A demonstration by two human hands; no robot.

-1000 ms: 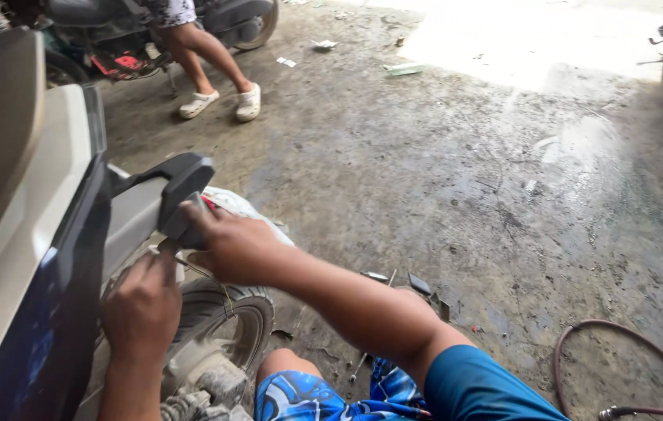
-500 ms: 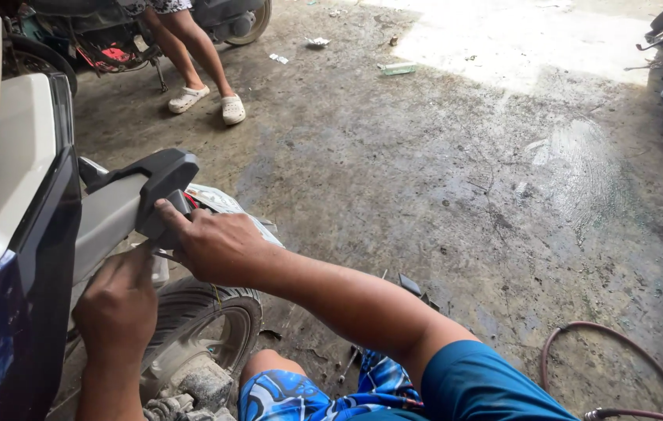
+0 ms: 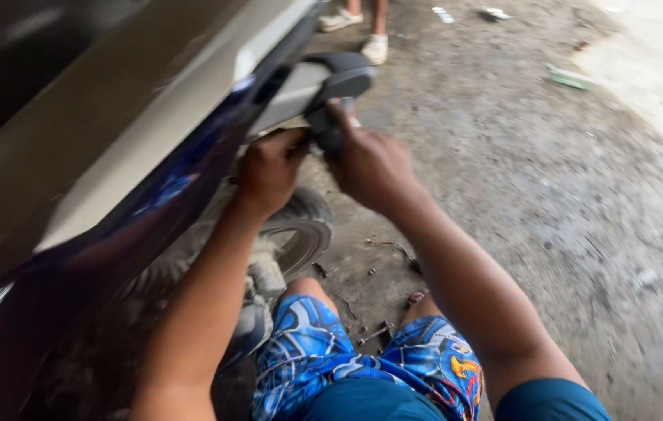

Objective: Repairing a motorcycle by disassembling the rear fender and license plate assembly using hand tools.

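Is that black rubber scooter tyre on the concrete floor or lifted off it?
Cannot tell. The black rubber tyre shows only partly; the person's left arm and knee hide its underside.

Single head-worn view, angled steeply down and forward from close above the person's forearms. It faces the scooter's rear body panel (image 3: 113, 156), which fills the left half. Concrete floor (image 3: 550, 195) extends away to the right; no second view.

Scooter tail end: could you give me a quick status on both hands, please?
Left hand gripping under the grey rear grab handle. Right hand clasped on its black end. Rear tyre below; nothing blocking.
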